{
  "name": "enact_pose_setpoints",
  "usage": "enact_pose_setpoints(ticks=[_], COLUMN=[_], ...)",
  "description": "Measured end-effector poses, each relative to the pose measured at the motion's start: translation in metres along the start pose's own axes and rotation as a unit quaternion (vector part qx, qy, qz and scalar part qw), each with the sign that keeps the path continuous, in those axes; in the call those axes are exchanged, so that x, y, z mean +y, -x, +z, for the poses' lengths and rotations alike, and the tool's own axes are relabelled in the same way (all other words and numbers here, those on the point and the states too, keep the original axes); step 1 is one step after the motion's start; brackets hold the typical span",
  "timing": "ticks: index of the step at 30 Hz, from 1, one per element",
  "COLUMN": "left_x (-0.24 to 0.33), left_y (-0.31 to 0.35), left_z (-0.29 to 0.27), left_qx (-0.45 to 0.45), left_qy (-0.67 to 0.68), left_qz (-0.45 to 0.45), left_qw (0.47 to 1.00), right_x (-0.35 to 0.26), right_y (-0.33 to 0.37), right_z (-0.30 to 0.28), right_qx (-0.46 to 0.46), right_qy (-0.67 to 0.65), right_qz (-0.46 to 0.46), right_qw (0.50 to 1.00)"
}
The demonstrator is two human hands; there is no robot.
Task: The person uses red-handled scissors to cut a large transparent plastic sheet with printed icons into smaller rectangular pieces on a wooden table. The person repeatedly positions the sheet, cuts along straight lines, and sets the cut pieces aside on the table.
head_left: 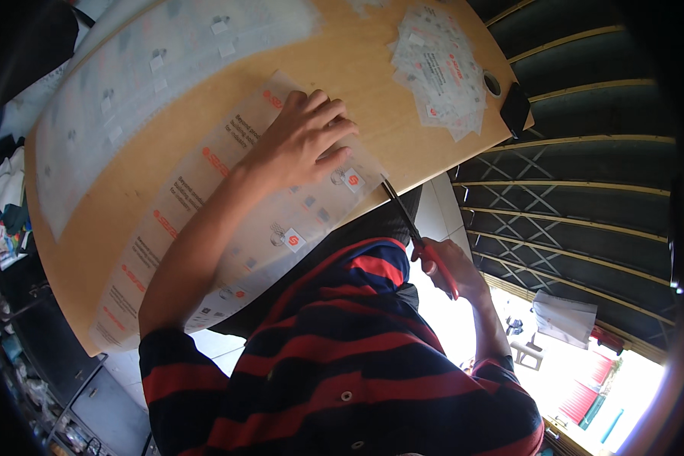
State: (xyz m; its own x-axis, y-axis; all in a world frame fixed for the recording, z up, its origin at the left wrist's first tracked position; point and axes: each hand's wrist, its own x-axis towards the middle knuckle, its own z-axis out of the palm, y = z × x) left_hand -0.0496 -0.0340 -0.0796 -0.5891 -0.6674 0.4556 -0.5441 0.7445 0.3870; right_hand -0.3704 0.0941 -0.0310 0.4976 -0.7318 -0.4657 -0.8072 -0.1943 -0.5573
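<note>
A long translucent printed sheet (228, 163) with red and black print lies along the table's near edge. My left hand (308, 137) rests on it close to its right end, fingers bent and apart, with the palm hidden beneath. Beyond the table edge my right hand (463, 270) grips a pair of scissors (404, 215) by the red handle. The dark blades point up and away, and their tips meet the sheet's right edge. Whether the blades are apart is hard to make out.
Smaller cut printed pieces (441, 72) lie in a loose pile on the wooden table (349, 72) at the far right. A tape roll (492, 83) and a black flat object (515, 110) sit beside them. More translucent sheets (159, 83) cover the far left. A dark slatted shutter (577, 159) stands at right.
</note>
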Motion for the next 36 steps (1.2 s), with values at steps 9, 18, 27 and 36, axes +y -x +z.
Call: enact_pose_setpoints(ticks=[9,18,27,36], left_x=[0.000,-0.004,-0.005,-0.006], left_y=[0.002,0.004,0.006,0.006], left_z=[0.001,0.004,0.006,0.007], left_qx=[0.002,0.040,0.027,0.026], left_qy=[-0.012,0.000,0.006,-0.004], left_qz=[-0.005,0.010,-0.004,-0.002], left_qw=[1.000,0.999,1.000,1.000], right_x=[0.001,-0.011,-0.015,-0.010], right_y=[-0.006,-0.016,-0.023,-0.026], right_z=[0.010,-0.018,-0.023,-0.021], right_qx=[0.033,0.002,0.006,0.011], right_qy=[-0.020,-0.012,-0.044,-0.087], right_qz=[0.015,0.033,0.018,0.009], right_qw=[0.999,0.999,0.999,0.996])
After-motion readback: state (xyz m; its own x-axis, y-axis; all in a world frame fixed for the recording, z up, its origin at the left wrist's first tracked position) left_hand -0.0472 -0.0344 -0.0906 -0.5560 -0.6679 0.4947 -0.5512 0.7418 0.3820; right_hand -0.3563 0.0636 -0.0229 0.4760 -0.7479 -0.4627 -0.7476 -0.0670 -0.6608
